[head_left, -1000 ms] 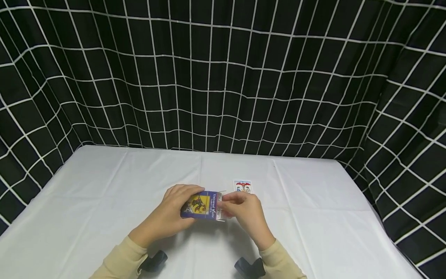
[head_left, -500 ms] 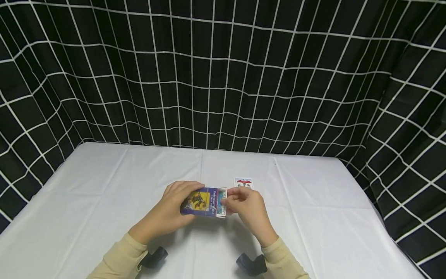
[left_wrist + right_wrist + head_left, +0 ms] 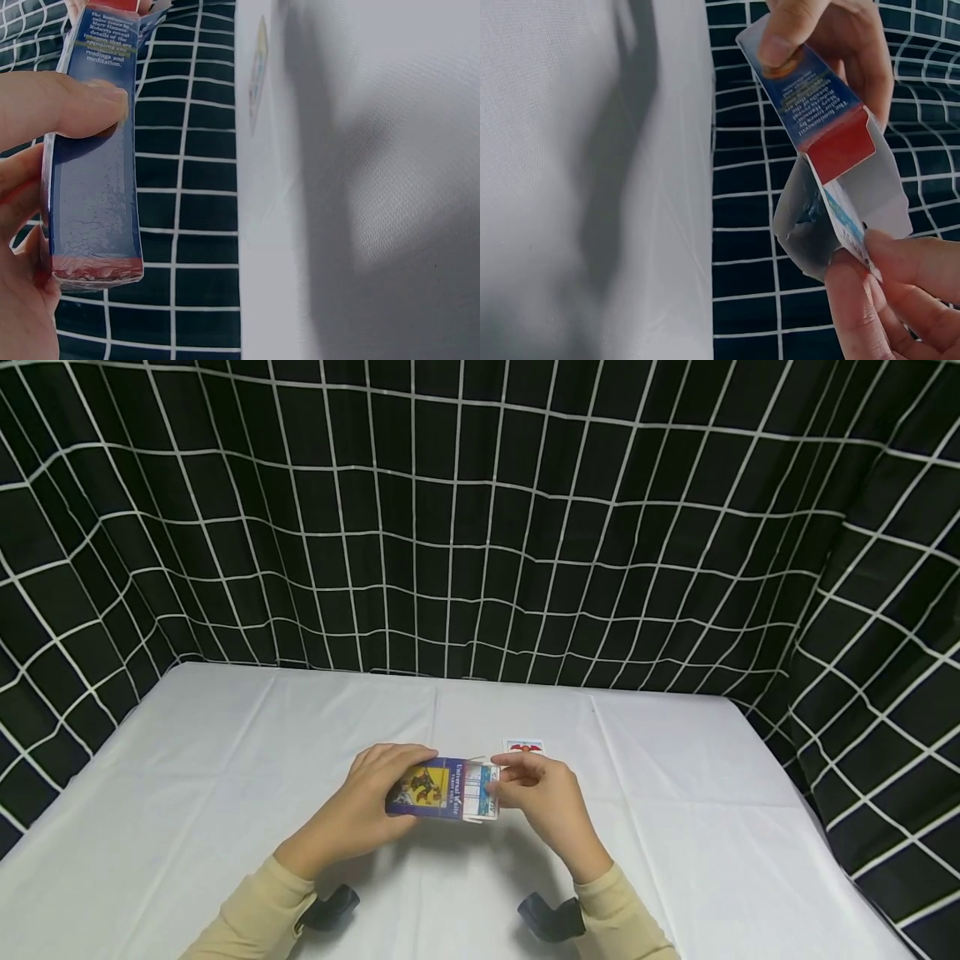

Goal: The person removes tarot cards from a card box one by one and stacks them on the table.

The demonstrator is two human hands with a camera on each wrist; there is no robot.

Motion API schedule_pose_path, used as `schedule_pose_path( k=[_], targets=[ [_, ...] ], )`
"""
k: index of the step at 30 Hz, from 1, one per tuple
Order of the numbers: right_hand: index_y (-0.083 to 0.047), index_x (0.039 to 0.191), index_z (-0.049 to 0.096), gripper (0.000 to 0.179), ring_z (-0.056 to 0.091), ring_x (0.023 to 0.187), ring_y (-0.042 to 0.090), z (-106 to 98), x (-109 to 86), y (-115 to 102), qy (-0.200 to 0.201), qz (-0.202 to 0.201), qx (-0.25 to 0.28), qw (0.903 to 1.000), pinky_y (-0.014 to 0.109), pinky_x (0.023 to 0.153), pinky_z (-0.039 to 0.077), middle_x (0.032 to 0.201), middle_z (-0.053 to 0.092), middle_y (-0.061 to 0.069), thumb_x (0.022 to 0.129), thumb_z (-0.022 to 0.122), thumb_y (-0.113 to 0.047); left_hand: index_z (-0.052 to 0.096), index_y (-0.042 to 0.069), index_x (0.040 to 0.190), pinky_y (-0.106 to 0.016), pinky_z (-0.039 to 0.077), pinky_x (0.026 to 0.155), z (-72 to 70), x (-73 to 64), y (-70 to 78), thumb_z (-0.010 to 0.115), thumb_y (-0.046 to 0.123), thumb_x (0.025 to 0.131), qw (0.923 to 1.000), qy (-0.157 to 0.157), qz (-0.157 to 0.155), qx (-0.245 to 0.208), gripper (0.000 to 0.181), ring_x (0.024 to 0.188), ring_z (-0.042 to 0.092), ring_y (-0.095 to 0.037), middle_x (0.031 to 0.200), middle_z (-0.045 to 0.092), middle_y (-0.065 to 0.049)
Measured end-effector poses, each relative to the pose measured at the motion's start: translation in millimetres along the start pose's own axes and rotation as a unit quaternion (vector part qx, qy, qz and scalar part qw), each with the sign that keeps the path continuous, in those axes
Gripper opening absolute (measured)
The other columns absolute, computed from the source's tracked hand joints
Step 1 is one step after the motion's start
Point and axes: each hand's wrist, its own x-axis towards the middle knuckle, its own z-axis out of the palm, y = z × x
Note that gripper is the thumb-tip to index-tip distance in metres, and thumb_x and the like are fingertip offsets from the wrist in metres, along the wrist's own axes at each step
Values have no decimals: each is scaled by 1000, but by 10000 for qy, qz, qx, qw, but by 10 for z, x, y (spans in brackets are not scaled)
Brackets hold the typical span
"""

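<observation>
My left hand grips a blue tarot card box around its closed end, held above the table with its picture face up. The thumb presses on the narrow side of the box in the left wrist view. Between thumb and fingers, my right hand pinches the end of a tarot card that sticks partly out of the box's open right end. A red side flap and a pale end flap stand folded out around that opening in the right wrist view.
Behind the right fingers another card lies on the white tablecloth, partly covered from view. A black curtain with white grid lines encloses the back and sides. Dark wrist mounts hang below each forearm.
My right hand has moved a little to the right, and the card now sticks farther out of the box. The left hand keeps its grip nearly in place.
</observation>
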Motion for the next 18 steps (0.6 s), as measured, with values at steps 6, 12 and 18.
schedule_pose_path(
  k=[6, 12, 18],
  targets=[
    [2, 98, 69, 24, 66, 73, 16, -44, 23, -7, -23, -75, 136, 9999, 28, 63, 56, 85, 68, 14, 75, 69, 1, 48, 19, 131, -43, 28, 104, -24, 6, -2, 77, 11, 64, 10000, 15, 12, 23, 73, 118, 43, -16, 130, 53, 5],
    [2, 99, 69, 23, 67, 75, 16, -121, 51, -22, -47, -97, 111, 9999, 28, 66, 56, 98, 68, 17, 76, 70, -2, 48, 18, 131, -43, 28, 104, -53, 19, -27, 76, 11, 64, 9999, 55, 25, 86, 73, 117, 43, -17, 130, 53, 4],
    [4, 101, 69, 25, 67, 73, 16, -204, 41, -27, -125, -13, 1, 9999, 28, 67, 56, 100, 68, 18, 77, 70, -4, 48, 19, 131, -43, 27, 104, -28, 9, -40, 76, 10, 64, 10000, -10, -42, 14, 73, 118, 42, -17, 130, 52, 5]
  ],
)
